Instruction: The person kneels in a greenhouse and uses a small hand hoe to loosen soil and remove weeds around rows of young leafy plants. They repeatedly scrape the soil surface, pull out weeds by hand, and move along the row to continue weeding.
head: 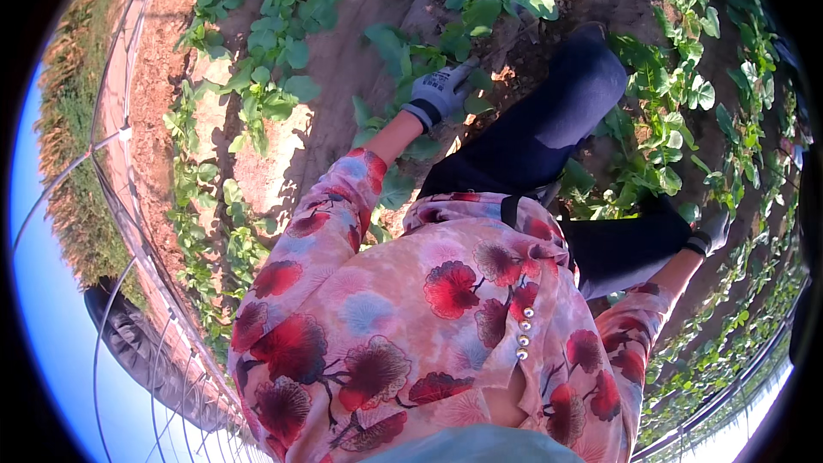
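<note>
My left hand [443, 91], in a grey work glove with a dark cuff band and printing on its back, is low among broad-leaved green plants [389, 51]. Its fingers point forward and to the right, close to the soil. A thin, blurred shaft-like shape [514, 42] lies in shadow beyond the fingertips; I cannot tell whether the hand grips it. My right hand [714, 231], in a similar glove, is beside my right knee [669, 225] at the far right. Its fingers are partly hidden, and nothing is visible in it.
My bent left leg [546, 99] in dark trousers reaches between crop rows. Leafy rows [276, 45] run along the left, with more plants [665, 116] to the right. Bare soil [350, 32] lies between rows. A curved metal frame [128, 135] borders the plot at left.
</note>
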`<state>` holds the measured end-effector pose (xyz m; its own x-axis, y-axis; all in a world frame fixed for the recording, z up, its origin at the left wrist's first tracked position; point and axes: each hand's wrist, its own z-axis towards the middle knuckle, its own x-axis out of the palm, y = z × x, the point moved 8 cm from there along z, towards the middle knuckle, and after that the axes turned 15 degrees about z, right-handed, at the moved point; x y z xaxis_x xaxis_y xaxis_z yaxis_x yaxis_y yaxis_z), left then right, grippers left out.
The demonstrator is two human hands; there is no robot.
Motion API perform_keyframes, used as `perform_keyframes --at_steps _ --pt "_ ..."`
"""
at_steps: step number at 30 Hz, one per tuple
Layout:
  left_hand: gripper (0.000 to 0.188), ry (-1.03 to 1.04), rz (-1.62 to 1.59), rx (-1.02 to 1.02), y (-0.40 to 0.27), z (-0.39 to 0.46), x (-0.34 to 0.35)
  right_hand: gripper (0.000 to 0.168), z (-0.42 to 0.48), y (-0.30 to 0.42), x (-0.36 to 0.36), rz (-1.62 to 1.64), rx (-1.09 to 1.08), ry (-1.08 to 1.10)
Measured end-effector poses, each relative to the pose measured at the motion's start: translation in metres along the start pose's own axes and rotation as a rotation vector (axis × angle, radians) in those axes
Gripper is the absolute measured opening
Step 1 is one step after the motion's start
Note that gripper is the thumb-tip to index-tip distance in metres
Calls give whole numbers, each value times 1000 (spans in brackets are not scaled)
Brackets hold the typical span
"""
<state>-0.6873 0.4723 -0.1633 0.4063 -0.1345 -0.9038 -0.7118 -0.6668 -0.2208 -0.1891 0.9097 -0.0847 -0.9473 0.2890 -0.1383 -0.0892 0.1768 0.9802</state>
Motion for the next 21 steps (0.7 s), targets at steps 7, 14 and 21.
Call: perform_keyframes --at_steps 7,14,21 --pt "56 -324 -192 -402 131 -37 -50 35 57 -11 6 72 90 97" --pt "52 -331 -694 -762 233 -154 39 39 26 -10 38 -75 98 181" --pt "53 -124 -286 -762 218 -175 98 38 30 -21 31 -13 87 221"
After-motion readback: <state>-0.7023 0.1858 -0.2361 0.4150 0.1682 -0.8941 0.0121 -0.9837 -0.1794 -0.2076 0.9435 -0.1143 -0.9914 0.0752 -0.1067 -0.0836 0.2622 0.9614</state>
